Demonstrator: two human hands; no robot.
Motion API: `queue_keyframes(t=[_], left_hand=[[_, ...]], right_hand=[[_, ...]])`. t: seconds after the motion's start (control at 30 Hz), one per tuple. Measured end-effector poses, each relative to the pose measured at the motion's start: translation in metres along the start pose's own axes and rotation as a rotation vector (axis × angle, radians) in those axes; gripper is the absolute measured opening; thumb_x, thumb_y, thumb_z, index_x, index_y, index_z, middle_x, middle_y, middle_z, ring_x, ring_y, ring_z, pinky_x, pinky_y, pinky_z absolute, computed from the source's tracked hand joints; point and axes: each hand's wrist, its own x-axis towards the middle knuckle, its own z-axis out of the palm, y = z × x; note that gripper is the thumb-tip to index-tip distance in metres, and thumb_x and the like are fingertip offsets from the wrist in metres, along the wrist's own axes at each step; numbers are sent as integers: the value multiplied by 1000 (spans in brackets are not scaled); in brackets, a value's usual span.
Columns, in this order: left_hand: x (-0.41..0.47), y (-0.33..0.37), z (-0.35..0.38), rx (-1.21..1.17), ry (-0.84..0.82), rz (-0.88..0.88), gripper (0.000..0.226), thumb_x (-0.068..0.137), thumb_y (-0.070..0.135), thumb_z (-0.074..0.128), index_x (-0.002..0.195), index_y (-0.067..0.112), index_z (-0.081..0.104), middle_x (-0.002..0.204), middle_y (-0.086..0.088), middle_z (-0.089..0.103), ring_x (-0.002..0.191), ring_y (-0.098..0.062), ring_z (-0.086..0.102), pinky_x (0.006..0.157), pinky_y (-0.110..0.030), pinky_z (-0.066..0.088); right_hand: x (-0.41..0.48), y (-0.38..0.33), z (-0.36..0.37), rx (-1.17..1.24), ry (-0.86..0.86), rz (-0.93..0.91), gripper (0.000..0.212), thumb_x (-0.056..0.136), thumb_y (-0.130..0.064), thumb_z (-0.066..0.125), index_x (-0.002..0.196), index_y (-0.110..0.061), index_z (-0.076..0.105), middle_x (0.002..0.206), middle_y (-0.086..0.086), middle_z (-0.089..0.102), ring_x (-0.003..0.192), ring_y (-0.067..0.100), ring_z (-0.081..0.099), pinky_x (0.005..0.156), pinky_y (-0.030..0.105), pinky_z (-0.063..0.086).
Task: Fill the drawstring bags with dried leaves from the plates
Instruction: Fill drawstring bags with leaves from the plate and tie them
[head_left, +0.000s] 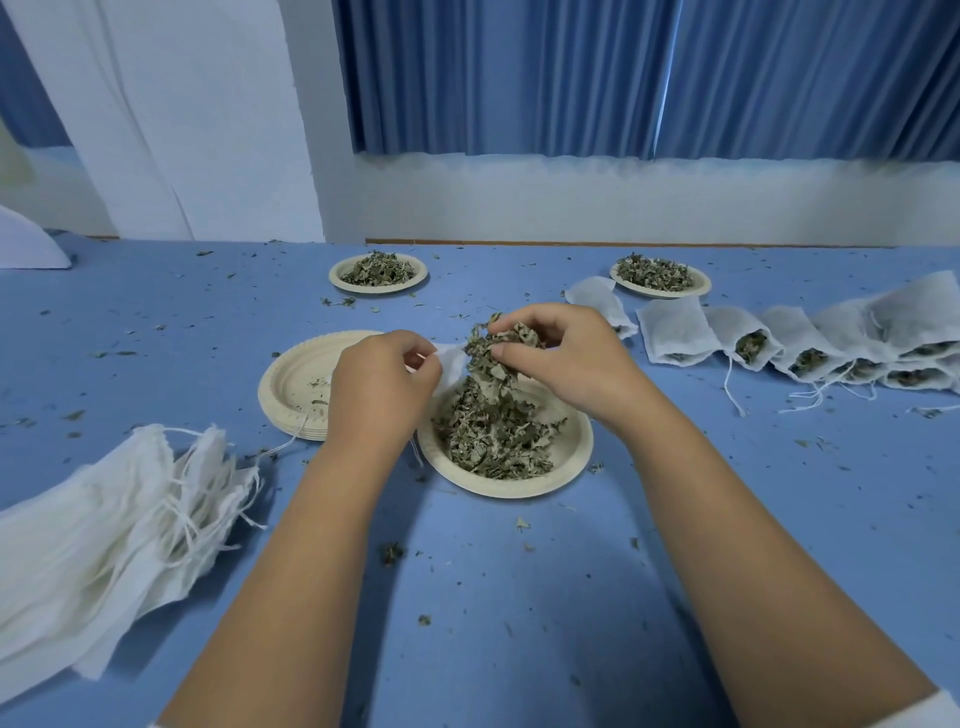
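Over the plate, my right grip clutches leaves, left grip pinches the bag; leaves may miss its mouth.

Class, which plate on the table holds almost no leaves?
The top plate of the stack beside the left hand: only crumbs lie on it, while the rest carry heaps.

The drawstring bags show thin white cloth, matt and faintly fuzzy. The plates are beige pressed paper, matt with ribbed rims, and the dried leaves look crinkled and rough. Under it all, the table cover reads smooth, matt blue.
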Motion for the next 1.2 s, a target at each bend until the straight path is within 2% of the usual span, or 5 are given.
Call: queue_keyframes(t=[0.47, 0.7, 0.9, 1.03, 1.2], left_hand=[[-4, 16, 2, -142, -3, -71, 13, 88, 16, 66, 92, 14, 78, 80, 7, 69, 76, -9, 62, 67, -19, 42], [-4, 18, 0, -350, -45, -165, 32, 89, 13, 65, 63, 31, 67, 54, 15, 66, 55, -3, 66, 61, -17, 55], [-7, 21, 1, -341, -64, -104, 26, 88, 17, 67, 70, 36, 67, 65, 21, 66, 68, 6, 64, 73, -20, 53], [-9, 23, 2, -348, -96, -76, 35, 87, 14, 65, 63, 39, 63, 58, 31, 62, 63, 12, 60, 67, -10, 49], [-8, 20, 4, -481, -145, -142, 29, 89, 11, 65, 72, 34, 70, 63, 14, 69, 70, -13, 67, 84, -42, 58]], right_hand=[[-3, -10, 15, 442, 114, 114, 13, 83, -14, 72, 89, -26, 75, 71, -12, 70, 70, 2, 65, 71, 19, 52], [-4, -2, 20, 256, 115, 213, 7, 82, -18, 72, 83, -25, 74, 93, 8, 74, 76, 11, 60, 71, 24, 51], [-3, 6, 20, 11, 75, 147, 9, 78, -17, 71, 87, -21, 71, 51, -20, 52, 42, 1, 37, 46, 15, 34], [-2, 8, 16, 113, 20, 220, 20, 80, -14, 74, 97, -17, 62, 61, -14, 61, 40, -2, 49, 39, 16, 39], [-3, 12, 15, 305, -29, 251, 14, 77, -14, 81, 87, -14, 72, 60, -12, 69, 56, -2, 64, 49, 11, 45]])
